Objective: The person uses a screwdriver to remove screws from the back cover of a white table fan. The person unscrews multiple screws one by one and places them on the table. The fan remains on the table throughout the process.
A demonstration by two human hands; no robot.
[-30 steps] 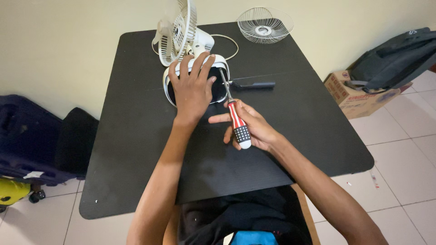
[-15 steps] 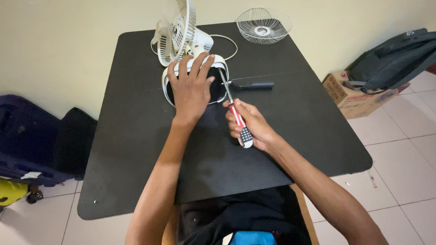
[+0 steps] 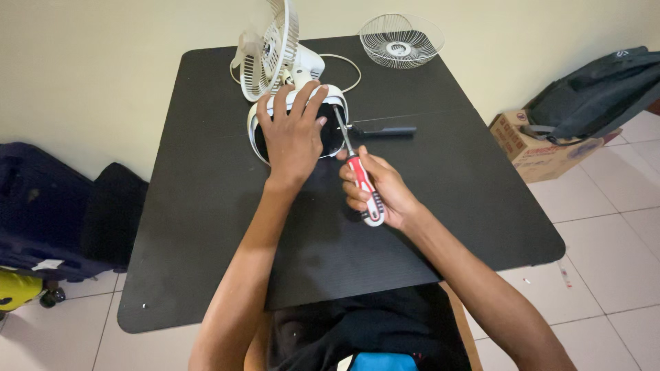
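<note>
Right hand nearest, fist clenched round the red-and-white screwdriver, shaft angled up w/ tip at the rim of the white fan base. Risk as I see it: tip skids off the screw, gouges plastic or jabs the other hand, since that hand sits just beside the shaft. Left hand lies flat, fingers spread, pressing the base down on the black table. Beyond: fan head upright, loose wire grille at far edge.
</note>
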